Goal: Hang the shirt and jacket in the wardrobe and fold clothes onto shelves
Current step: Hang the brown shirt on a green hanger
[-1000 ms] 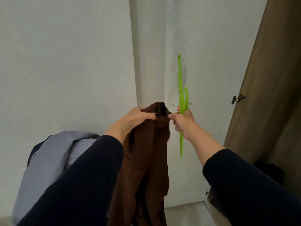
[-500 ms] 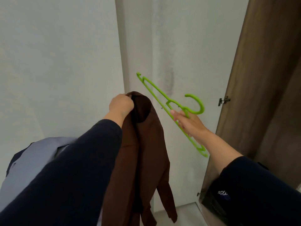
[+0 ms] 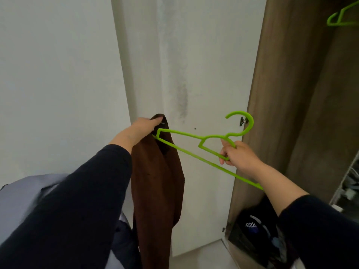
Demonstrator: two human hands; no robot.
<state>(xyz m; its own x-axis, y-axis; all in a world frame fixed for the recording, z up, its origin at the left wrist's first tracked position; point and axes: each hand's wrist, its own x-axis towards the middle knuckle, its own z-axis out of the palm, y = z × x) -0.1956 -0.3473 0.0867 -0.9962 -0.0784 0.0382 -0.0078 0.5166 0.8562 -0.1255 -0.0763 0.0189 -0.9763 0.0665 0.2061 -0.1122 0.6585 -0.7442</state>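
Your left hand (image 3: 140,129) grips the brown jacket (image 3: 158,183) at its collar, garment hanging before the white wardrobe door (image 3: 194,74). Your right hand (image 3: 238,157) grasps the green hanger (image 3: 194,150), whose left tip touches the collar.

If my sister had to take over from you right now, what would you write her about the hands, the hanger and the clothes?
Left hand: grips the brown jacket by its collar; it hangs down.
Right hand: grips the green hanger near its hook; the far tip is at the collar.
Another green hanger is inside the wardrobe. A grey garment lies lower left.
Done: nothing hung yet.
Left: slip the hanger into the jacket, hang it, hang the shirt, fold the rest.
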